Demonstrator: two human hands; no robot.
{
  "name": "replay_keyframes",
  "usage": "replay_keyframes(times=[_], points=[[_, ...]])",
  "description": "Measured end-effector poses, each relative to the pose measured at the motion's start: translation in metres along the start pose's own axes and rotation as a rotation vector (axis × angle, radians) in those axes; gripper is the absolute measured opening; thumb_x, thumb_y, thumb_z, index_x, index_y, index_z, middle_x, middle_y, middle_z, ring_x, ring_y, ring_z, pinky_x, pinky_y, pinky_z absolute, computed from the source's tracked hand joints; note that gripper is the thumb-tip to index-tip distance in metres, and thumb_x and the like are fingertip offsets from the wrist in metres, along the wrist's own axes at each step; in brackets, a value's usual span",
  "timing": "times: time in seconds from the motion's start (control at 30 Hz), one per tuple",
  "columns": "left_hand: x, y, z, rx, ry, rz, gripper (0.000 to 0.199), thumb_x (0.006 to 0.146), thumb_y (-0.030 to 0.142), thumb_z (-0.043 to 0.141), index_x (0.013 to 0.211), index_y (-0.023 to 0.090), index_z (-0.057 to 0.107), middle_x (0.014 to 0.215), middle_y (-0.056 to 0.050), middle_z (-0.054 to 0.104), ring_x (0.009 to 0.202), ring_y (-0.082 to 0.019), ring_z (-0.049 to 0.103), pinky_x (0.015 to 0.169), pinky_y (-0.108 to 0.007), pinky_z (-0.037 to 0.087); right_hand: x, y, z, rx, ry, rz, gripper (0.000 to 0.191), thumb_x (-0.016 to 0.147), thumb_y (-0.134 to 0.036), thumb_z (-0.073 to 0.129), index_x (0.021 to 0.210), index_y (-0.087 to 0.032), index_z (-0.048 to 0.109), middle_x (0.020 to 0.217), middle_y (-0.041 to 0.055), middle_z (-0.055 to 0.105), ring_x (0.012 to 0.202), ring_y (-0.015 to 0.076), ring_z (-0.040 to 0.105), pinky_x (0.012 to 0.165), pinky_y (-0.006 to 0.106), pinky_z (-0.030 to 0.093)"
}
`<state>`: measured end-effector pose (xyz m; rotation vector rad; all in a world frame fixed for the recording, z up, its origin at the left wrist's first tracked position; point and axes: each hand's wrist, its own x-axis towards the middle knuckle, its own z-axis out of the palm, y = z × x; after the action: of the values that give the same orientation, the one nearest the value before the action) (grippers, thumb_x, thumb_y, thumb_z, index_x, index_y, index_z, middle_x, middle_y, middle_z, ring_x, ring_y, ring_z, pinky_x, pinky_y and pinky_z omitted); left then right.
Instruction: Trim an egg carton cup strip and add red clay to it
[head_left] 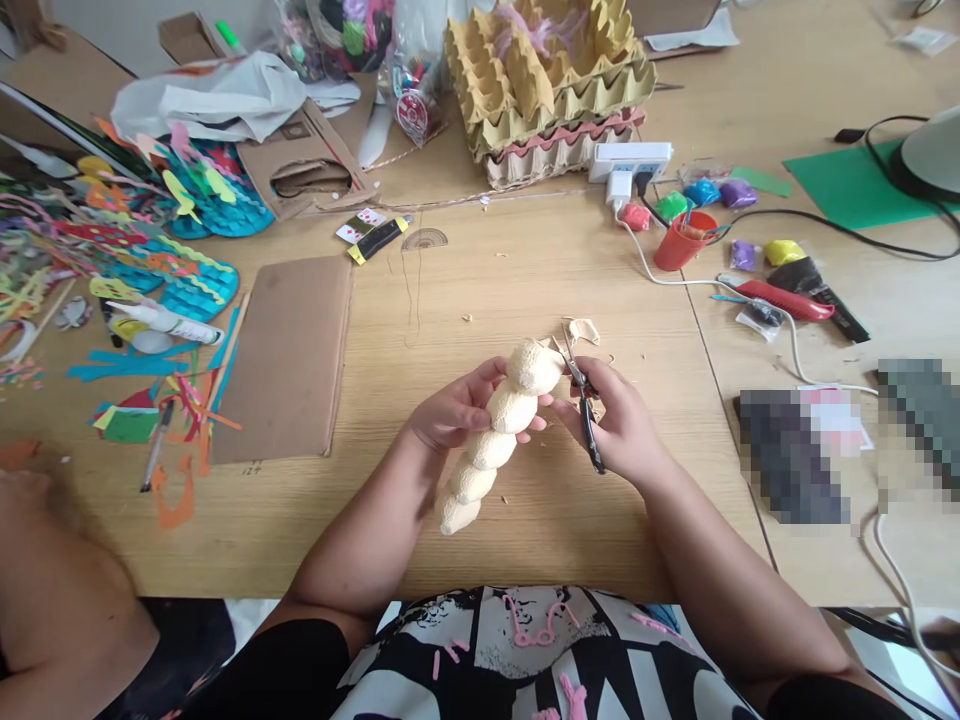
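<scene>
A cream, bumpy-textured piece made of several rounded lobes in a row (493, 449) slants across the middle of the view. Around its upper part are the fingers of my left hand (461, 405), thumb on the near side. My right hand (619, 420) grips black-handled scissors (588, 425), their blades pointing up and away beside the top lobe. Right fingertips are close to the piece; whether they touch it is unclear. Cream scraps (583, 331) lie on the table just beyond the scissors.
Cardboard sheet (281, 360) and colourful paper cuttings at left, beside another person's arm (56, 540). Egg trays (551, 90) and power strip (631, 160) at the back. Red cup (684, 241), white cable, red-handled tool (787, 298) and blurred dark objects at right.
</scene>
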<state>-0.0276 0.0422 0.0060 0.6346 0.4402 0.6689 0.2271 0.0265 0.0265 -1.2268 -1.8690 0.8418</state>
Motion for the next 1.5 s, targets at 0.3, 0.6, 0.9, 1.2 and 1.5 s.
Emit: replay_keyframes(times=[0.3,0.6,0.9,1.2,1.5], points=[[-0.005,0.005,-0.004,0.037,-0.077,-0.064,0.074,0.067,0.02,0.095,0.133,0.036,0.066,0.124,-0.01,0.08,0.104,-0.034,0.082,0.089,-0.05,0.066,-0.003,-0.009,-0.008,-0.141,-0.07,-0.146,0.036,0.094,-0.035,0.073,0.125,-0.022,0.06,0.106,0.0095,0.072,0.092,0.0278,0.067,0.084,0.043,0.054],[-0.004,0.003,-0.002,0.137,-0.114,-0.092,0.06,0.062,0.032,0.094,0.118,0.024,0.078,0.121,-0.015,0.077,0.101,-0.033,0.078,0.084,-0.046,0.066,-0.004,-0.013,-0.008,-0.262,-0.058,-0.189,0.033,0.095,-0.03,0.066,0.126,-0.018,0.06,0.11,0.0143,0.072,0.098,0.032,0.067,0.083,0.045,0.053],[-0.003,0.0,0.0,0.071,-0.122,-0.115,0.059,0.057,0.032,0.092,0.113,0.021,0.077,0.112,-0.014,0.075,0.097,-0.032,0.076,0.08,-0.046,0.066,-0.005,-0.017,-0.006,-0.236,-0.063,-0.178,0.031,0.096,-0.03,0.064,0.125,-0.019,0.059,0.112,0.0146,0.073,0.097,0.0319,0.067,0.082,0.044,0.053],[0.0,0.002,0.014,0.151,-0.063,-0.074,0.072,0.058,0.053,0.1,0.118,0.024,0.073,0.11,-0.01,0.077,0.089,-0.027,0.077,0.078,-0.039,0.064,-0.006,-0.017,-0.003,-0.35,-0.096,-0.198,0.035,0.092,-0.025,0.063,0.126,-0.018,0.06,0.108,0.0152,0.073,0.094,0.0337,0.066,0.081,0.046,0.053],[0.0,0.007,0.027,0.116,0.023,-0.056,0.043,0.07,0.031,0.092,0.107,0.018,0.074,0.096,-0.009,0.08,0.077,-0.023,0.077,0.074,-0.038,0.063,-0.009,-0.016,-0.001,-0.416,-0.093,-0.222,0.043,0.089,-0.025,0.065,0.131,-0.021,0.057,0.11,0.0154,0.071,0.1,0.0357,0.065,0.085,0.049,0.054]])
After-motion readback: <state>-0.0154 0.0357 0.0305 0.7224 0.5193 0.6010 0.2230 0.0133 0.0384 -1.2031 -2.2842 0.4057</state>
